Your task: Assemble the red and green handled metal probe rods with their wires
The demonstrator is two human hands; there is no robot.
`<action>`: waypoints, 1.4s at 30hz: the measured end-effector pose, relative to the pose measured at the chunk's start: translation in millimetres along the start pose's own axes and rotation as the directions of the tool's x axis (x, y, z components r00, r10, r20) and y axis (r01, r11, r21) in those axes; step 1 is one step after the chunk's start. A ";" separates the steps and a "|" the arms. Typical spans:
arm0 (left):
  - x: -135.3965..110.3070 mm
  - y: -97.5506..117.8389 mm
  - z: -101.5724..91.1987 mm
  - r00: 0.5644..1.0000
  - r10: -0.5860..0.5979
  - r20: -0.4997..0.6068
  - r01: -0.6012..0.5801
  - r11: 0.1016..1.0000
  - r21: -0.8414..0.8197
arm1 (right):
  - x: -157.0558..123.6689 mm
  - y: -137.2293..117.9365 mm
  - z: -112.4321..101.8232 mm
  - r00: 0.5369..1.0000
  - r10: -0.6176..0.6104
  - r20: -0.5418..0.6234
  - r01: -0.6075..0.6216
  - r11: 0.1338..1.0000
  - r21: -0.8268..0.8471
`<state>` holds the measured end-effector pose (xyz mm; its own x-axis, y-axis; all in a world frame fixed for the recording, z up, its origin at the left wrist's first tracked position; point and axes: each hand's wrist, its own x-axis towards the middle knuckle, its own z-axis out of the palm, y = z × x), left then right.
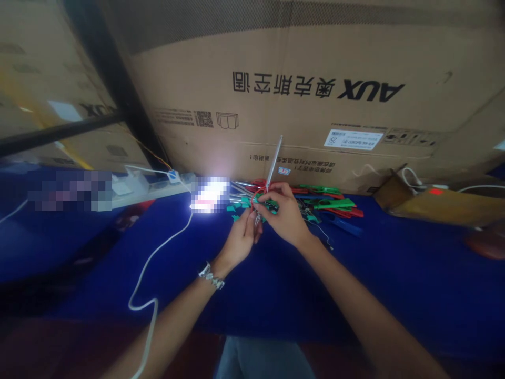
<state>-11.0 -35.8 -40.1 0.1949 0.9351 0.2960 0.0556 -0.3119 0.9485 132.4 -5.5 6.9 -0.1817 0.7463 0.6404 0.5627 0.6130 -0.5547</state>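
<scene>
My left hand point(241, 239), with a metal-link watch or bracelet point(212, 276) at its wrist, is closed with its fingertips on a small silvery metal piece point(258, 218). My right hand point(284, 211) is closed in a pinch just above it, on a thin red cord point(253, 199). From the cord a slim silver rod point(273, 167) sticks up, tilted slightly right. The fingers partly hide where cord, rod and metal piece meet. Right behind both hands lies a pile of similar silver rods point(241, 185) with green pieces point(245, 203).
Red, green and blue strips point(335, 203) lie right of the pile. A glowing phone-like screen point(211, 196) stands left, its white cable point(149, 258) running towards me. A large AUX carton point(276, 116) walls off the back. An open cardboard box point(426, 202) sits right on the blue cloth point(300, 295).
</scene>
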 end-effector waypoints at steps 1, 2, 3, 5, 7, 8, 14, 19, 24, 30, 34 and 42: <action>0.1 0.0 -0.1 1.000 0.001 -0.001 -0.001 1.000 0.011 | 0.4 0.7 1.1 1.000 0.022 -0.006 -0.021 0.999 0.033; 0.0 0.3 -0.2 1.000 0.000 0.001 0.000 1.000 0.021 | 0.5 1.1 2.0 0.999 0.040 -0.015 -0.039 0.997 0.065; -0.1 0.7 -0.2 1.000 0.000 0.003 0.000 0.999 0.035 | 0.4 1.2 2.7 0.998 0.052 -0.025 -0.050 0.995 0.091; -0.6 1.5 -0.4 1.000 0.001 0.005 -0.001 0.998 0.067 | 0.7 0.4 2.9 0.996 0.069 -0.063 -0.060 0.990 0.130; -1.2 2.1 -1.0 1.000 0.002 0.000 -0.002 0.996 0.094 | 1.8 -2.0 1.3 0.989 0.083 -0.125 -0.063 0.985 0.163; -1.5 2.2 -1.4 1.000 0.003 -0.005 -0.003 0.995 0.103 | 2.6 -3.6 -0.1 0.983 0.095 -0.155 -0.066 0.980 0.186; -1.4 1.0 -4.5 1.000 0.006 -0.015 -0.004 0.990 0.141 | 1.5 -11.2 -8.2 0.950 0.277 -0.146 -0.170 0.848 0.503; 0.1 -0.5 -8.8 1.000 0.004 0.004 -0.004 0.981 0.196 | -7.6 -7.5 -1.1 0.934 0.344 0.096 -0.318 0.679 0.662; 1.2 -3.0 -12.0 1.000 -0.024 0.012 0.021 0.976 0.219 | -10.3 -6.6 -3.3 0.839 0.402 0.368 -0.520 0.391 0.759; 1.2 -2.3 -13.2 1.000 -0.024 0.012 0.021 0.975 0.221 | -10.3 -1.4 -11.7 0.841 0.366 0.399 -0.530 0.403 0.746; 1.5 -1.4 -14.3 1.000 -0.021 0.010 0.018 0.971 0.237 | -11.4 -0.9 -5.7 0.882 0.356 0.308 -0.454 0.475 0.754; 1.7 -0.8 -14.0 1.000 -0.028 0.012 0.025 0.980 0.197 | -13.0 -0.6 1.8 0.867 0.422 0.264 -0.453 0.448 0.771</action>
<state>-24.4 -31.6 -38.8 0.2048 0.9413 0.2683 0.2522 -0.3156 0.9148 132.9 -15.1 -2.0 -0.1330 0.9746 0.1804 -0.2870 0.1363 -0.9482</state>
